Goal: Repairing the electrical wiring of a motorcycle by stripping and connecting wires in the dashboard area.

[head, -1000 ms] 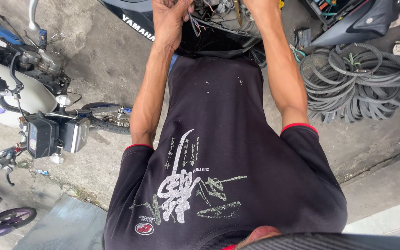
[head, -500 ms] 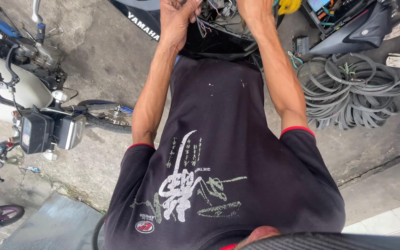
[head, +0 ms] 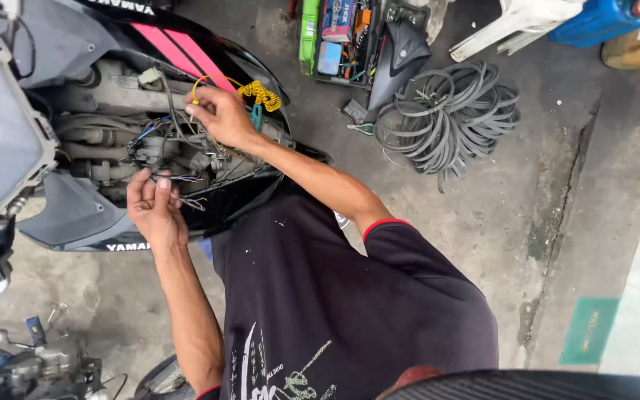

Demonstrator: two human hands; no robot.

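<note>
1. Plainly, the scooter [head: 61,148] stands with its body panels off; frame tubes, connectors and the wiring [head: 168,152] lie exposed in the open bay. Judged from this, the strip-down is done and the electrical work is under way.
2. Left to do, as far as can be seen: several wire ends [head: 190,201] at the lower edge of the bay hang loose and unjoined, and the panels are not back on.
3. Left hand [head: 155,211]: just below the bay, palm toward the scooter, forearm running down toward the torso. Its fingers [head: 153,187] are drawn together, pinching thin wires next to the loose ends.
4. Right hand [head: 220,117]: over the upper right of the bay, arm reaching across the black fairing. Its fingers [head: 195,111] pinch a yellow wire [head: 209,80], which runs into a yellow coil [head: 262,95] just right of the hand.
5. Well right of the scooter, a hose bundle [head: 446,115] and a toolbox [head: 335,37] lie on the concrete floor [head: 572,170].
</note>
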